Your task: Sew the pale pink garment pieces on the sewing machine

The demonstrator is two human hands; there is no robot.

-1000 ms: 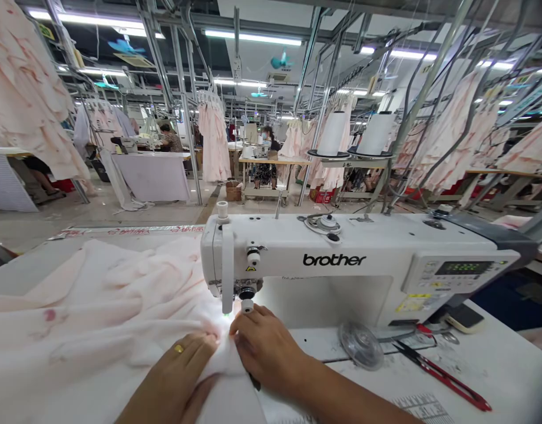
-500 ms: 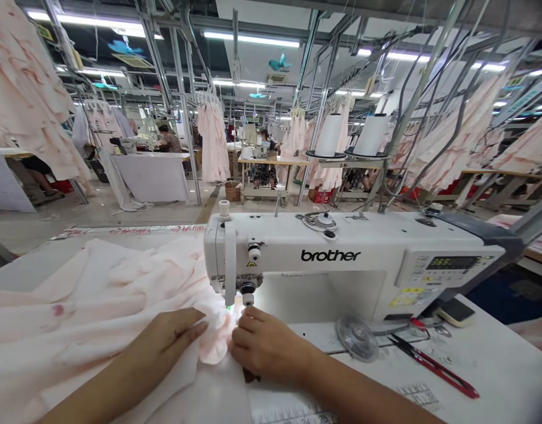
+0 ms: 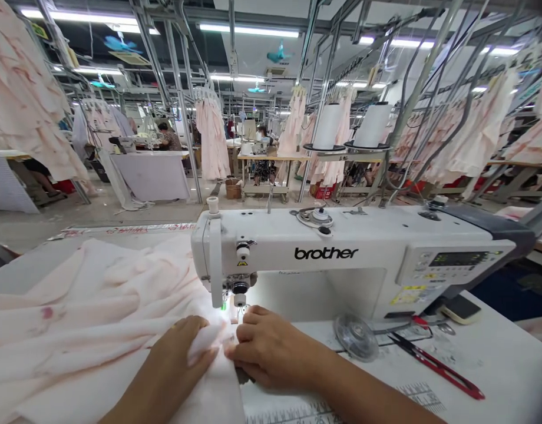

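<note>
Pale pink fabric [image 3: 121, 282] with faint reddish marks spreads over the left of the sewing table and runs up to the needle area of a white sewing machine [image 3: 271, 235]. My left hand [image 3: 182, 359] pinches a fold of this fabric between thumb and fingers, just left of the needle. Close beside it, my right hand [image 3: 271, 347] has its fingers curled and pressed on the fabric's edge, in front of the presser foot. A bright lamp lights the spot under the machine head. The fingertips of my right hand partly hide the edge.
Red-handled thread snips [image 3: 439, 365] and a clear round disc [image 3: 356, 337] lie right of my right arm. A printed ruler scale [image 3: 297, 412] runs along the table front. Two white thread cones [image 3: 327, 126] stand behind the machine. Garments hang farther back, where people sit at machines.
My left hand has closed from lying flat into a pinch on a fabric fold and moved right, nearer my right hand. The machine sits slightly farther left in view. Its display has dimmed.
</note>
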